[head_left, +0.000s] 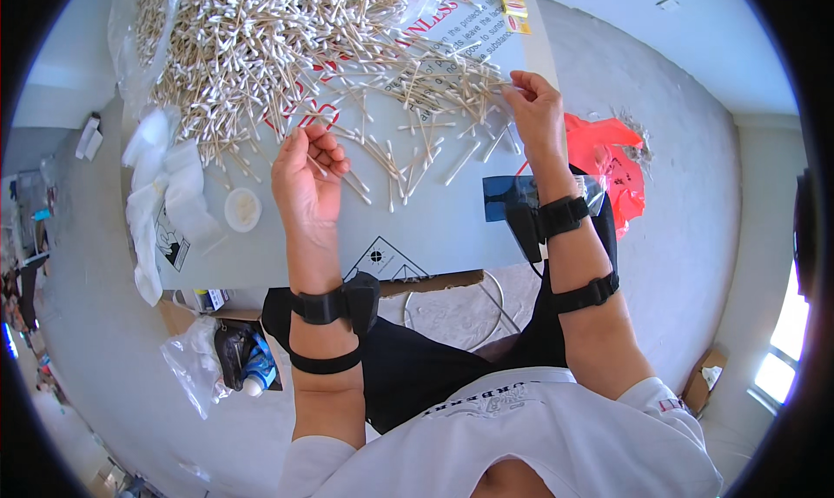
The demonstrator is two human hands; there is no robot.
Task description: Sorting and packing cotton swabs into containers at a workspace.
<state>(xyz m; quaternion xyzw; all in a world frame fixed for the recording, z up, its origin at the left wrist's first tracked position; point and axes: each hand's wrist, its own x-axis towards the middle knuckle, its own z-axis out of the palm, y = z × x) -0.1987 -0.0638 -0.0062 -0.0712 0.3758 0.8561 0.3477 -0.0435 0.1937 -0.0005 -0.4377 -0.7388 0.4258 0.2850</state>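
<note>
A big heap of wooden cotton swabs covers the far half of a grey table, with loose swabs scattered toward me. My left hand is raised palm-up above the table, fingers curled around a few swabs. My right hand reaches into the scattered swabs at the right and pinches one between thumb and fingers. Both forearms wear black straps.
Crumpled white plastic bags and a small round white lid lie at the table's left. A dark blue clear bag sits by my right wrist. A red plastic bag lies on the floor to the right.
</note>
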